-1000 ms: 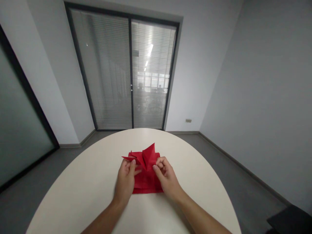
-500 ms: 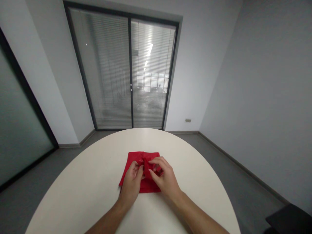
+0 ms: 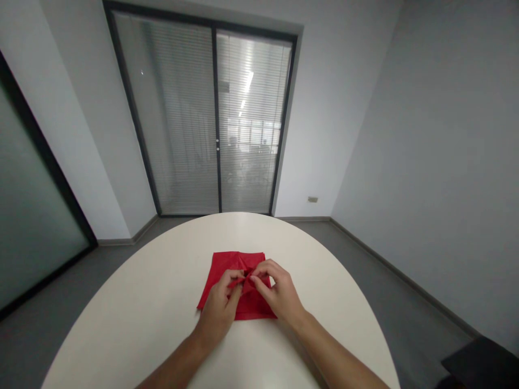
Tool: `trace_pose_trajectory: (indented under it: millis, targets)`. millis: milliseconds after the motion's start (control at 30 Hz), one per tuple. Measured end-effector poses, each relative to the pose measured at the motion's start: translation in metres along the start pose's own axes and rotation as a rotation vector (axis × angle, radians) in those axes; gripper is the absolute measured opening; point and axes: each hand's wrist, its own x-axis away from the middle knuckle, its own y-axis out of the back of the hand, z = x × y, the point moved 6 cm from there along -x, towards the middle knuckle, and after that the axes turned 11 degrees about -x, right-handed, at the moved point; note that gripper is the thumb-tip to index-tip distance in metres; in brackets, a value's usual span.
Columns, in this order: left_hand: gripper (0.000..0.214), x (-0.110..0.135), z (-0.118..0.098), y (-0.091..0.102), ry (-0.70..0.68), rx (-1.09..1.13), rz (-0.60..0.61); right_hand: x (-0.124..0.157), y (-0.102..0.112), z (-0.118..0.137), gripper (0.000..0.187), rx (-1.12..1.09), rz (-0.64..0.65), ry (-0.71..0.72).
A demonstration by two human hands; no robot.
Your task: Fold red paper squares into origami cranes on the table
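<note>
A flat red bag [image 3: 253,309] of thin, creased material lies on the round white table [image 3: 239,229]; layered edges show at its left corner and front. Over its middle, my left hand [image 3: 221,300] pinches a raised, gathered part between thumb and fingers. My right hand [image 3: 275,286] is closed on the same twisted strip from the right, thumb against fingertips. Both hands nearly meet there and cover part of the bag. Whether the strip is a handle or a fold, I cannot tell.
Beyond the table stand glass panels with blinds [image 3: 182,135] in a dark frame. A wall socket [image 3: 312,199] sits low on the far wall. A dark object [image 3: 482,362], perhaps a chair, is at the lower right.
My hands have drawn closer together over the bag. The raised middle part, upright before, is now pulled into a narrow twist between my fingertips. My left fingers have moved slightly right.
</note>
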Motion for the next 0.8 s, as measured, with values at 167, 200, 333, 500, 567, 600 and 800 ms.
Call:
trace_pose_trajectory:
  millis: [167, 200, 333, 500, 567, 600, 800]
  targets:
    - [0.023, -0.002, 0.004, -0.002, 0.126, 0.131, -0.02, 0.002, -0.001, 0.009, 0.01, 0.086, 0.036, 0.093]
    - [0.026, -0.004, 0.006, -0.003, 0.157, 0.167, -0.027, 0.003, 0.0, 0.01, 0.011, 0.103, 0.034, 0.122]
    - [0.032, -0.009, 0.015, -0.002, 0.21, 0.237, -0.086, 0.006, 0.0, 0.02, 0.013, 0.165, 0.059, 0.271]
    - [0.031, -0.012, 0.02, -0.001, 0.212, 0.232, -0.11, 0.008, -0.002, 0.03, 0.014, 0.19, 0.115, 0.411]
    - [0.033, -0.012, 0.02, -0.001, 0.219, 0.238, -0.111, 0.009, -0.004, 0.031, 0.014, 0.194, 0.148, 0.451]
    - [0.034, -0.012, 0.02, -0.001, 0.218, 0.237, -0.113, 0.01, -0.005, 0.03, 0.014, 0.197, 0.171, 0.471]
    - [0.037, -0.02, 0.031, -0.01, 0.226, 0.328, -0.069, 0.013, -0.009, 0.029, 0.021, 0.156, 0.216, 0.524]
